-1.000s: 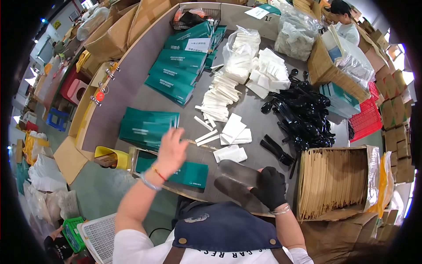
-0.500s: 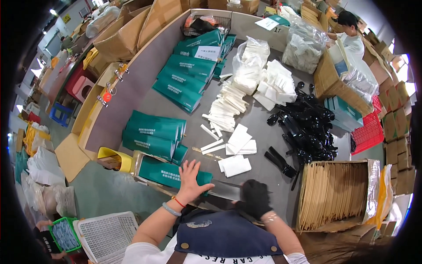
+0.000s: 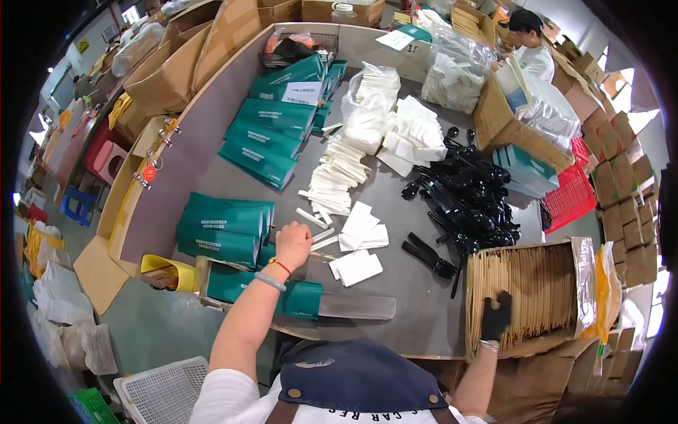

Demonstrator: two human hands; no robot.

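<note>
My bare left hand (image 3: 293, 244) is closed beside the loose narrow white paper packets (image 3: 325, 237); whatever its fingers pinch is hidden. Below that forearm, a green printed pouch (image 3: 302, 300) lies in the cardboard tray (image 3: 205, 281) at the table's front edge. A clear flat plastic piece (image 3: 359, 306) sticks out of its right end. On the right, my black-gloved right hand (image 3: 496, 316) is over the open box (image 3: 470, 304) of thin wooden sticks (image 3: 540, 293). Its thumb and finger stand apart, touching or just above the sticks.
Stacks of green pouches (image 3: 226, 222) lie at left. White folded napkins (image 3: 357, 267), a heap of white packets (image 3: 339, 177) and black plastic spoons (image 3: 466, 194) cover the middle. A yellow container (image 3: 166, 272) stands by the tray. Another person (image 3: 530, 53) works at the back right.
My left hand has left the green pouch and moved up to the white packets. My right hand has left the clear plastic piece and gone right to the stick box. The view has shifted slightly.
</note>
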